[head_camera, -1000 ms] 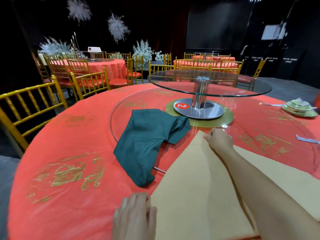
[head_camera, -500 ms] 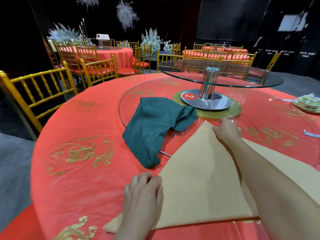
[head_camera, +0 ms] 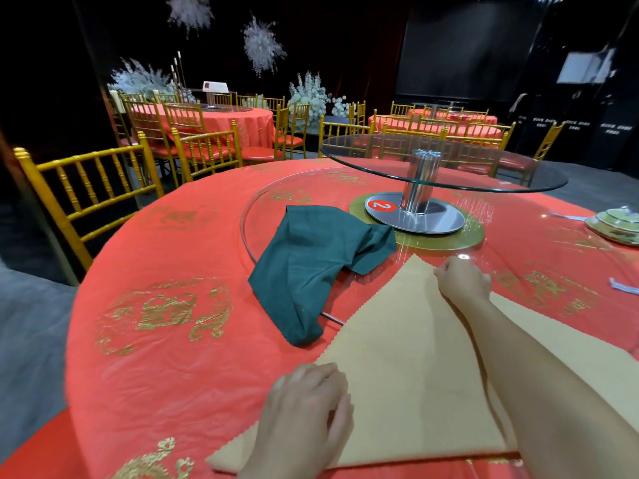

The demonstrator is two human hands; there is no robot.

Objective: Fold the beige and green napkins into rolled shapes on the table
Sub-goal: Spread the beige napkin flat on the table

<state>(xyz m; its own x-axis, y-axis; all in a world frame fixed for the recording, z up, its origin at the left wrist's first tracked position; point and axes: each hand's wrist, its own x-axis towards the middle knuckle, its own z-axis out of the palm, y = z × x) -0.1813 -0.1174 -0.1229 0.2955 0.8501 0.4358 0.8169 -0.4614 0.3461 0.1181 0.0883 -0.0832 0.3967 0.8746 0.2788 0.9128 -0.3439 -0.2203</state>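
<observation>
The beige napkin (head_camera: pixel 408 368) lies flat on the red tablecloth as a triangle, its point toward the table's middle. My right hand (head_camera: pixel 461 280) pinches the far tip of it with curled fingers. My left hand (head_camera: pixel 307 409) rests flat on the napkin's near left corner, fingers fairly straight. The green napkin (head_camera: pixel 311 261) lies crumpled to the left of the beige one, partly on the glass disc, untouched by either hand.
A raised glass turntable (head_camera: pixel 446 164) on a steel post stands at the table's centre over a flat glass disc (head_camera: pixel 249 216). Stacked dishes (head_camera: pixel 615 224) sit at the far right. Gold chairs (head_camera: pixel 86 191) ring the table's far left side.
The view has shifted, so the table sits further right in the frame. My left hand has come onto the napkin's near left corner. My right hand stays on the far tip.
</observation>
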